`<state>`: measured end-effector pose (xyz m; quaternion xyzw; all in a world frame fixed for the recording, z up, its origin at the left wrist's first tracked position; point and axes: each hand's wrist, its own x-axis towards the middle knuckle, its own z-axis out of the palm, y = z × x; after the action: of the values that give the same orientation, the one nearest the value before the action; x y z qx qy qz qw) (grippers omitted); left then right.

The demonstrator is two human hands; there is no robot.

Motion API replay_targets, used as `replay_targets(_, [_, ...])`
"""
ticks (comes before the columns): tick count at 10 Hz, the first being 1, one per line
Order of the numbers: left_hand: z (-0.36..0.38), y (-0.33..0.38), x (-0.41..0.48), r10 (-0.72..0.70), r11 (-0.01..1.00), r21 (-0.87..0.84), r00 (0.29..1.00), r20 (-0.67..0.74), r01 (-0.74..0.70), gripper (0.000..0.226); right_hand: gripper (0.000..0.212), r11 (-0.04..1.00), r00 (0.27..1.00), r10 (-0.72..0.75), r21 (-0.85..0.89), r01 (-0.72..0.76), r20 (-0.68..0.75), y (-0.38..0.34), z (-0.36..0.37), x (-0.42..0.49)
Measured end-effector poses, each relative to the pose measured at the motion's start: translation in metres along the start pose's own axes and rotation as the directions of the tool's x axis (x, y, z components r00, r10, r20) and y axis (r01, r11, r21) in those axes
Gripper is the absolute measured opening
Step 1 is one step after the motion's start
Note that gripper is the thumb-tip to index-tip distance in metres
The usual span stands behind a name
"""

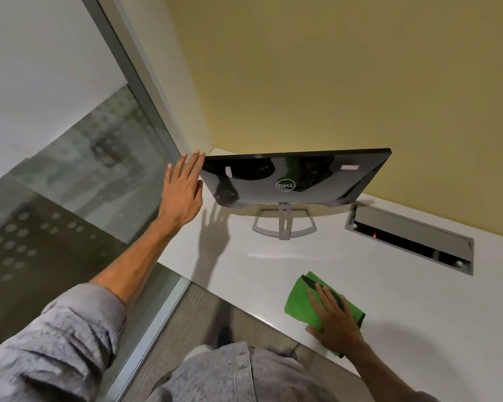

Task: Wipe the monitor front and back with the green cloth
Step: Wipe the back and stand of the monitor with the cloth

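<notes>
White table (273, 271): my left hand (183, 192), fingers spread, is at a corner of the monitor (296, 178); my right hand (334, 323) lies flat on the cloth (299, 300).

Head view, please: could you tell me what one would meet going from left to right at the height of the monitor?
First the glass partition, left hand, monitor, recessed cable hatch. The green cloth under the right hand overlaps the monitor's span, so I omit it.
</notes>
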<state>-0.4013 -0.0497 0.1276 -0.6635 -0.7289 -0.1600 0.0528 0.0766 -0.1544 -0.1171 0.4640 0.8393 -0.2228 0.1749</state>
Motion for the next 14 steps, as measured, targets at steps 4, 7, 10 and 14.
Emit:
replay_targets(4, [0.008,-0.013,-0.009,0.011,0.991,-0.130,0.999,-0.032,-0.015,0.076,0.096,0.986,0.990,0.138,0.095,-0.135,-0.020,-0.030,-0.005,0.030])
replay_targets(7, [0.010,-0.052,0.001,0.101,0.951,-0.292,0.994,-0.032,-0.106,0.071,0.079,0.853,0.856,0.405,0.469,-0.228,-0.322,-0.064,-0.057,0.041])
replay_targets(10, [0.016,-0.074,0.004,0.232,0.901,-0.393,0.970,0.079,-0.183,0.088,0.106,0.949,0.386,0.223,0.289,0.124,-0.895,-0.207,-0.258,0.066])
replay_targets(14, [0.015,-0.092,0.014,0.302,0.870,-0.454,0.936,0.179,-0.194,0.100,0.111,0.894,0.599,-0.318,-0.443,-0.069,-0.735,-0.272,-0.317,0.160])
